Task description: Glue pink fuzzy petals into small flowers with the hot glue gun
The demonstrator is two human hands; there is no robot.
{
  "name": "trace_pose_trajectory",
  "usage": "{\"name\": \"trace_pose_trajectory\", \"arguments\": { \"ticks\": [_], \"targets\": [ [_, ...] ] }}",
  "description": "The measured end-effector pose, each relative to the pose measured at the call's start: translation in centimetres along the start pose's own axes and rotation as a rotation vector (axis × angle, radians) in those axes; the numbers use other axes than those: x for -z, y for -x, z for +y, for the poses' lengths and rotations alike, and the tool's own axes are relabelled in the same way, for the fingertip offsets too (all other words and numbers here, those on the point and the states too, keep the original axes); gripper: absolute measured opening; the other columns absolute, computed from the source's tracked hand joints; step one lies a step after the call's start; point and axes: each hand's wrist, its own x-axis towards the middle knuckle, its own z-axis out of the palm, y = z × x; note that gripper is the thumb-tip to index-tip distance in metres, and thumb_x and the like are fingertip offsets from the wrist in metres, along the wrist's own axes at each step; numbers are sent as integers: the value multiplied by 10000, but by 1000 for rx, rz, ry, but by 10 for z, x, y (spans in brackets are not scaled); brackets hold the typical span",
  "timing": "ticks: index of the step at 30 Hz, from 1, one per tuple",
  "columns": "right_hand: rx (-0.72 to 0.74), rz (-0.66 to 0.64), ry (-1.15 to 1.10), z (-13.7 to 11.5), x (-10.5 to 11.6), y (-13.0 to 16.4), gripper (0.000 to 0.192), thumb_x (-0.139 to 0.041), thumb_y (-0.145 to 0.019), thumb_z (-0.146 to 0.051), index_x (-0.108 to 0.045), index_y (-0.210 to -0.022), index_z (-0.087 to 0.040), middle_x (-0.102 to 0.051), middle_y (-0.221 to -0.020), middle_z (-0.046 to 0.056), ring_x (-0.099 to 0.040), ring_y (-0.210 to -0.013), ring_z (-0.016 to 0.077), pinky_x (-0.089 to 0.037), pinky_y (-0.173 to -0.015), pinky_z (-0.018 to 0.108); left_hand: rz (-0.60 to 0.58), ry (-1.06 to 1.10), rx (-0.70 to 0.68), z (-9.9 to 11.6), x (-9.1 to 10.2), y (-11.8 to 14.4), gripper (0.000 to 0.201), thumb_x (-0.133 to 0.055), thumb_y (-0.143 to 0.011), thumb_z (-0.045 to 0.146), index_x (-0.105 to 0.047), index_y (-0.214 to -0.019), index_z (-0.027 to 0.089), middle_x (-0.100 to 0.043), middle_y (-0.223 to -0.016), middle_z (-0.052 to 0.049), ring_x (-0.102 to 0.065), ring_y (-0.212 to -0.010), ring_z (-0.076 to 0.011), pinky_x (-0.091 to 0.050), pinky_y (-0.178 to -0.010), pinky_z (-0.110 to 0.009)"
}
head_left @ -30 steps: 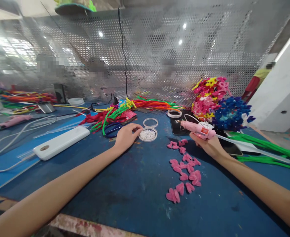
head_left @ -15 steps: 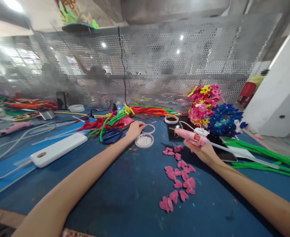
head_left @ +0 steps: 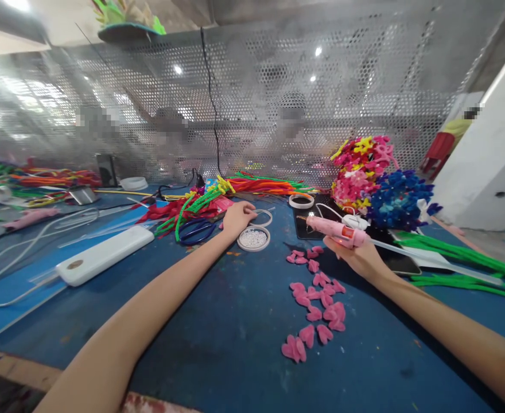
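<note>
My right hand [head_left: 360, 257] grips a pink hot glue gun [head_left: 332, 228], its nozzle pointing left and a clear glue stick [head_left: 394, 249] trailing from the back. My left hand [head_left: 236, 219] is at the far middle of the table, fingers bent together beside a white ring-shaped lid [head_left: 264, 217]; whatever they pinch is hidden. Just in front of that hand is a round dish of small white beads [head_left: 253, 238]. Pink fuzzy heart-shaped pieces [head_left: 315, 294] lie scattered on the blue table between my arms.
Pink and blue pipe-cleaner flowers [head_left: 396, 201] stand at the back right by a black tablet [head_left: 306, 228]. Green stems [head_left: 454, 281] lie at right. Blue-handled scissors [head_left: 196, 231], a white power strip [head_left: 106, 255] and cables are at left. A perforated metal screen [head_left: 252, 132] stands behind.
My left hand has drawn slightly back and left from the white ring, its fingers more bent. The glue gun stays in my right hand. The view has shifted a little.
</note>
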Motion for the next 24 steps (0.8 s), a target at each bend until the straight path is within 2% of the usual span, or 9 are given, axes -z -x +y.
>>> {"name": "trace_pose_trajectory", "arguments": {
  "ticks": [8, 14, 20, 24],
  "targets": [
    [-65, 7, 3, -4, -1, 0, 277, -577, -798, -387, -708, -979, -223, -506, -440, -23, -521, -442, 155, -494, -515, 306, -11, -8, 12, 9, -4, 1, 269, -536, -899, 308, -565, -1107, 141, -594, -1103, -82, -601, -941, -192, -514, -808, -394],
    [-53, -8, -14, 0, 0, 0, 298, -581, -804, -399, -701, -1029, -245, -563, -474, -6, -606, -562, 199, -509, -553, 317, -14, -34, 20, 9, -3, 3, 263, -534, -899, 309, -569, -1100, 144, -595, -1104, -81, -600, -945, -192, -512, -814, -395],
    [-30, -10, -47, 4, 0, 1, 246, -585, -811, -391, -718, -941, -230, -643, -565, 23, -660, -715, 244, -535, -636, 344, 3, -57, 15, 10, -2, 4, 260, -540, -896, 313, -576, -1082, 136, -604, -1084, -78, -602, -941, -192, -508, -818, -399],
    [-14, -16, -87, 3, 0, 1, 193, -592, -812, -368, -726, -877, -245, -662, -595, 24, -662, -747, 251, -535, -661, 354, 26, -62, 11, 12, -1, 5, 251, -538, -896, 327, -590, -1049, 135, -618, -1051, -72, -607, -922, -186, -503, -820, -396]
  ]
}}
